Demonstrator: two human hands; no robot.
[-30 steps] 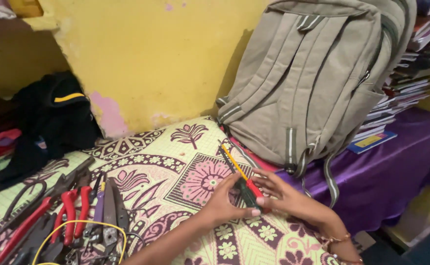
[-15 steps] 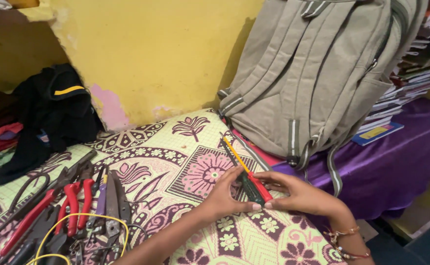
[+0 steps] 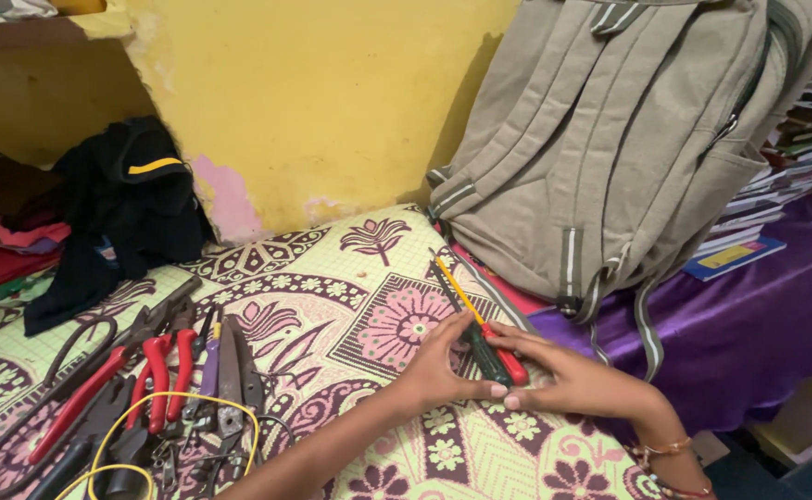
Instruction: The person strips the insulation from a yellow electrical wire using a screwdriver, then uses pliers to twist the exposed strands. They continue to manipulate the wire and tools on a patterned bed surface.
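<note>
Two screwdrivers lie side by side on the floral bed sheet [image 3: 350, 287]: one with a red handle and yellow shaft [image 3: 480, 319], one with a dark green handle [image 3: 482, 356]. My left hand [image 3: 438, 366] rests on the left of the handles, fingertips touching the dark green one. My right hand [image 3: 577, 378] comes in from the right, its fingers pressed against the red handle's end. Both hands pinch the handles together against the sheet.
A grey backpack [image 3: 628, 139] leans against the yellow wall [image 3: 322, 102] just behind the screwdrivers. Red-handled pliers [image 3: 160, 370], scissors [image 3: 100, 338] and a yellow wire [image 3: 174, 417] lie at the left. Black clothing [image 3: 119, 213] lies further left. Stacked books [image 3: 786, 176] stand on a purple cloth [image 3: 749, 315].
The view has shifted slightly, and my hands have closed in a little tighter around the screwdriver handles. The tools have stayed in place.
</note>
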